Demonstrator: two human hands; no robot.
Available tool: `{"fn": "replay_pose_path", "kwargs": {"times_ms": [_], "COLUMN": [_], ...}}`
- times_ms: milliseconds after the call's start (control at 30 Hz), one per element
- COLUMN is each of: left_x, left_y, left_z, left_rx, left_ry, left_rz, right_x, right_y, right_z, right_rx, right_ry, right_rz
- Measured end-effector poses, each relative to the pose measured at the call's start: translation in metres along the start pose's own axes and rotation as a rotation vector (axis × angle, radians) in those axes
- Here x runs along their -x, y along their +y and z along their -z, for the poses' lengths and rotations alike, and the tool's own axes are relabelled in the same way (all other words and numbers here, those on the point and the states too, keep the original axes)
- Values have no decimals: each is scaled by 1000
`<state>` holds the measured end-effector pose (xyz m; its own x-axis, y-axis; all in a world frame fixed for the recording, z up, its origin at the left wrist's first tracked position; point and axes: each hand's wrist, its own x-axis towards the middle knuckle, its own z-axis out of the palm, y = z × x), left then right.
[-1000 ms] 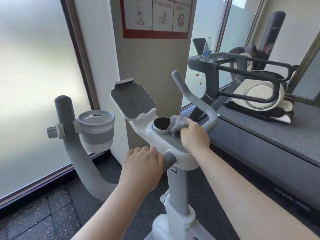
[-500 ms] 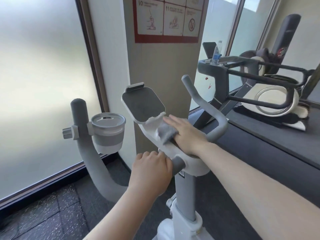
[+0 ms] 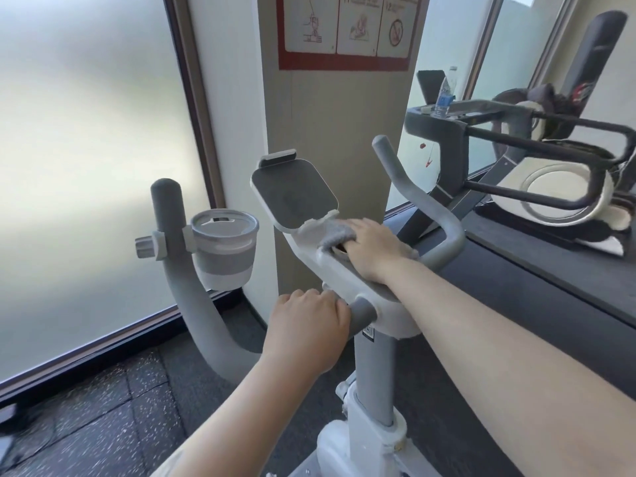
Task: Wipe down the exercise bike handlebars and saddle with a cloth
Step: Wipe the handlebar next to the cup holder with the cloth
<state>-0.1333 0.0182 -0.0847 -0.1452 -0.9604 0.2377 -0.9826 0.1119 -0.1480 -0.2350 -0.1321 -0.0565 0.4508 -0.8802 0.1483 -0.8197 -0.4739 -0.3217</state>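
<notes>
Since a moment ago the right hand [image 3: 370,247] has slid the cloth [image 3: 335,232] further forward along the white console [image 3: 339,270], so it's now up near the base of the tablet holder [image 3: 294,196] instead of by the round dial.

Nearest the camera, the left hand [image 3: 308,330] is curled around the grey handlebar [image 3: 361,313] stub right where it meets the white housing. Below that the grey post [image 3: 373,376] drops down into the white frame.

A bit further out, the right hand lies pretty much flat, fingers straight, pressing the grey cloth onto the top of the console. The cloth bunches out past the fingertips and a strip of it peeks out on the far side of the wrist.

Off to the left the other handlebar arm curves up with a cup holder [image 3: 223,247] clamped onto it. On the right the handlebar horn [image 3: 411,187] rises up.

Behind that there's a pillar with a red-bordered sign [image 3: 347,29], frosted windows, plus a treadmill [image 3: 537,280] with a water bottle [image 3: 445,92] on it.
</notes>
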Motion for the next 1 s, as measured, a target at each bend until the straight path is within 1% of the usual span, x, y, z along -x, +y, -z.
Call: {"fn": "replay_pose_path", "kwargs": {"times_ms": [33,67,133,167,200,267,300,333,367,433,500,533,600,667,700,733,767,833,867,900,933,967,1000], "left_x": [1,2,1,-1,-1,-1,-2,-2,-2,-3,-4,-3,-2,-4,-4,-3,-3,-3,-2,-2,-2,-2,-3], "left_y": [0,1,1,1,0,1,1,2,3,3,1,-1,-3,-1,0,0,0,0,-1,-1,-1,-1,-1], "left_z": [1,3,3,1,0,-4,-3,-3,-3,-7,-8,-5,-4,-3,-2,-2,-2,-4,-3,-6,-10,-12,-11], "left_rx": [15,27,82,102,110,84,88,105,120,164,197,192,151,153,144,168,204,256,264,255,240,259,279], "left_ry": [10,28,78,87,84,91,100,107,127,143,117,74,50,38,64,105,163,212,173,129,92,80,73], "left_rz": [-3,-1,-3,-8,4,-8,-24,-17,2,18,23,34,41,56,55,55,53,40,51,69,82,104,121], "right_x": [6,17,40,48,50,40,35,30,25,15,6,2,-3,-2,2,8,16,31,38,42,45,47,50], "right_y": [0,6,25,33,39,38,31,22,9,-23,-57,-70,-80,-73,-64,-52,-39,-11,2,14,20,21,20], "right_z": [1,2,5,5,4,4,4,2,-1,-13,-25,-30,-33,-29,-26,-21,-16,-3,3,8,12,14,12], "right_rx": [38,58,16,-16,-51,-152,-178,-148,-58,265,527,609,723,783,761,671,526,228,128,64,32,46,112], "right_ry": [-3,-17,-43,-71,-86,-83,-55,-32,-5,68,37,-8,-70,-42,-47,-73,-105,-112,-90,-72,-64,-76,-76], "right_rz": [46,131,377,447,465,380,288,200,113,-37,-131,-119,-7,180,285,390,477,543,512,425,297,161,53]}}
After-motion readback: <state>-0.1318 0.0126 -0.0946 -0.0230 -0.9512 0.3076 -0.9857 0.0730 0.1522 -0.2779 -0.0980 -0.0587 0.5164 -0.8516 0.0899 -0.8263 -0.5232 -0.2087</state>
